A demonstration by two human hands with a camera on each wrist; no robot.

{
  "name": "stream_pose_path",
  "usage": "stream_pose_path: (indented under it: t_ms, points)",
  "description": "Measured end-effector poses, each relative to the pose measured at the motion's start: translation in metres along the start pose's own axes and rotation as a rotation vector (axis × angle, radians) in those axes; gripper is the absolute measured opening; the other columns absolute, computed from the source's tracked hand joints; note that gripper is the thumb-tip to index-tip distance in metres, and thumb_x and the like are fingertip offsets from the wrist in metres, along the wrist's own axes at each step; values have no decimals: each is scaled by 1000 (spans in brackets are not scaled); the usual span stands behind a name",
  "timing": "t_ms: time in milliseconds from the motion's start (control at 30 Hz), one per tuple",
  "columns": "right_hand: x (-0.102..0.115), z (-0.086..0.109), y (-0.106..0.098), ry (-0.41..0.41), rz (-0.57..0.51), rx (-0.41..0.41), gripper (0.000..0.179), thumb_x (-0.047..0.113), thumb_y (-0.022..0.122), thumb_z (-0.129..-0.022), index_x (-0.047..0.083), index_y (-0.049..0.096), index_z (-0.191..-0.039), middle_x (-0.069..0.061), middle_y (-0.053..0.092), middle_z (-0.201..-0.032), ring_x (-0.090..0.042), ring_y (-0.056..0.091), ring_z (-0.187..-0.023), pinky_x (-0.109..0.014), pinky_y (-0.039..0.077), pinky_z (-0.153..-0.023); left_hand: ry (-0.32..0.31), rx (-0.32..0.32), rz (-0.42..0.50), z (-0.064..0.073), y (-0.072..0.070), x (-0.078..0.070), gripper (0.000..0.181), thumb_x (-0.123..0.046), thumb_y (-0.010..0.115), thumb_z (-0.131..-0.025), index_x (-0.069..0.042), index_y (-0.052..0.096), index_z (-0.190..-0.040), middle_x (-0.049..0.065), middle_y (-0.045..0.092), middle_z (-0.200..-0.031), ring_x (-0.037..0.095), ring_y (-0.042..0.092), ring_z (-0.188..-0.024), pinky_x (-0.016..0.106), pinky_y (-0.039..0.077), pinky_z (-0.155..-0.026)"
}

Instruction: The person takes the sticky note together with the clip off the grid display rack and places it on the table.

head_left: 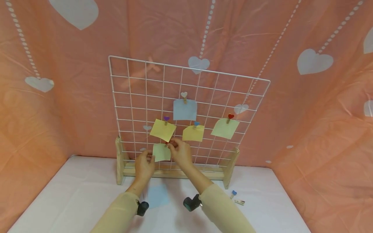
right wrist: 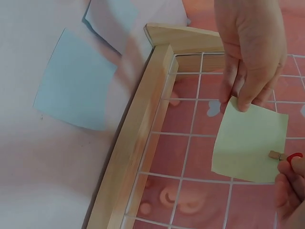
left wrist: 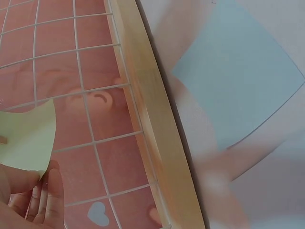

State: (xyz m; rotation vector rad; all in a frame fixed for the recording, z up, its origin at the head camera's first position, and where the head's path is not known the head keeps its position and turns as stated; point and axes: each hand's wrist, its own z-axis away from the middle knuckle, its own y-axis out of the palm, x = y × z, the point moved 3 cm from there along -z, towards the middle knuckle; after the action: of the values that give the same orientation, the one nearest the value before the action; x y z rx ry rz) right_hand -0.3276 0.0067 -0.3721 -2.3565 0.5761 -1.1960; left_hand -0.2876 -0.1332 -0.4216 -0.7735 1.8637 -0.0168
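Green paper, a small note (head_left: 159, 155), sits low on the white wire grid (head_left: 127, 59), just left of its middle and beneath the left yellow note (head_left: 163, 130). The left hand (head_left: 144, 165), thumb brought against the fingers, pinches its left edge, probably to keep it steady and level; the right hand (head_left: 182, 153), nearly closed too, pinches the red-heart clip (right wrist: 276, 155) at its top edge, a hold that would suit working the clip. Whether the clip bites a wire as well as paper, I cannot tell. A wooden base (head_left: 175, 173) keeps the grid standing, likely so both hands are free. On the near surface (head_left: 87, 187) lie a blue sheet (head_left: 158, 195) and, to the right, a blue-heart clip (head_left: 234, 193). The note looks pale, thin and roughly square, gently bowed; no writing shows.
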Motion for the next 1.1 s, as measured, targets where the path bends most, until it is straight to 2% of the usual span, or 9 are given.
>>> stream_pose_path:
  t_ms: [100, 233, 433, 633, 900, 1100]
  points:
    - [2, 1, -2, -35, 84, -21, 9, 10, 67, -88, 3, 71, -93, -8, 72, -79, -18, 65, -66, -20, 47, -58, 1, 4, 5, 1, -1, -1, 10, 8, 59, -85, 12, 62, -94, 24, 65, -84, 36, 67, -76, 40, 54, -67]
    - [2, 3, -4, -71, 150, -37, 7, 10, 68, -87, 6, 71, -91, -6, 73, -81, -19, 67, -71, -22, 49, -60, 8, 7, 8, 2, -1, -2, 11, 8, 59, -85, 12, 62, -95, 24, 66, -85, 36, 67, -77, 44, 55, -68]
    - [5, 5, 0, -109, 221, -85, 3, 7, 68, -86, 7, 71, -87, -4, 72, -80, -16, 66, -70, -21, 51, -59, 6, 4, 13, 3, -2, -4, 11, 8, 59, -85, 12, 62, -95, 24, 65, -85, 35, 67, -76, 44, 55, -67]
    - [4, 7, 0, -45, 74, -150, 7, 0, 67, -84, 4, 72, -84, -7, 73, -81, -18, 68, -69, -23, 53, -61, -21, 18, 22, 5, -4, -3, 12, 7, 58, -86, 12, 62, -96, 24, 65, -86, 35, 66, -77, 39, 55, -66]
    - [-9, 19, -7, 104, -159, -117, 7, -1, 63, -88, -1, 67, -94, -15, 68, -84, -20, 63, -66, -16, 49, -55, -18, 45, 40, 13, -2, -3, 13, 8, 58, -85, 12, 63, -96, 23, 65, -86, 34, 66, -78, 37, 57, -67]
    - [-22, 28, -17, 143, -262, -136, 9, 2, 64, -88, -2, 67, -96, -16, 68, -85, -23, 63, -73, -16, 48, -56, -34, 58, 55, 20, -2, -6, 13, 8, 58, -85, 11, 62, -97, 24, 65, -87, 34, 66, -79, 35, 57, -67]
